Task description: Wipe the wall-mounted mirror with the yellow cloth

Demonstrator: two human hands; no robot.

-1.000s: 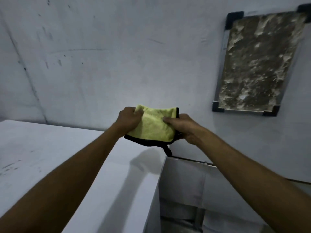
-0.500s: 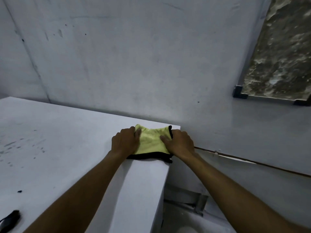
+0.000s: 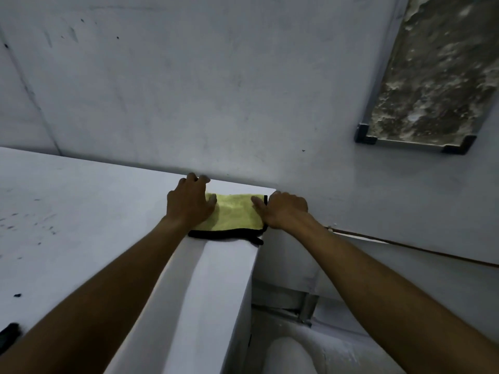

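The yellow cloth (image 3: 235,214), folded and edged in black, lies flat on the far right corner of a white counter (image 3: 94,211). My left hand (image 3: 189,202) rests palm down on the cloth's left part, with its fingers spread and reaching past the cloth toward the wall. My right hand (image 3: 286,211) is at the cloth's right edge, thumb on top and fingers curled over the counter's side. The wall-mounted mirror (image 3: 437,71) hangs at the upper right, its surface heavily mottled and stained, with black corner clips; its top is cut off by the frame.
A grey wall stands right behind the counter. A thin cable (image 3: 405,247) runs along the wall below the mirror. A white rounded fixture (image 3: 289,354) sits in the gap right of the counter. A small dark object (image 3: 9,333) lies at the counter's near left edge.
Both hands brought the cloth down from mid-air onto the counter corner. My left hand then slid forward and spread flat. The view dropped and moved closer, so the mirror shifted up and right.
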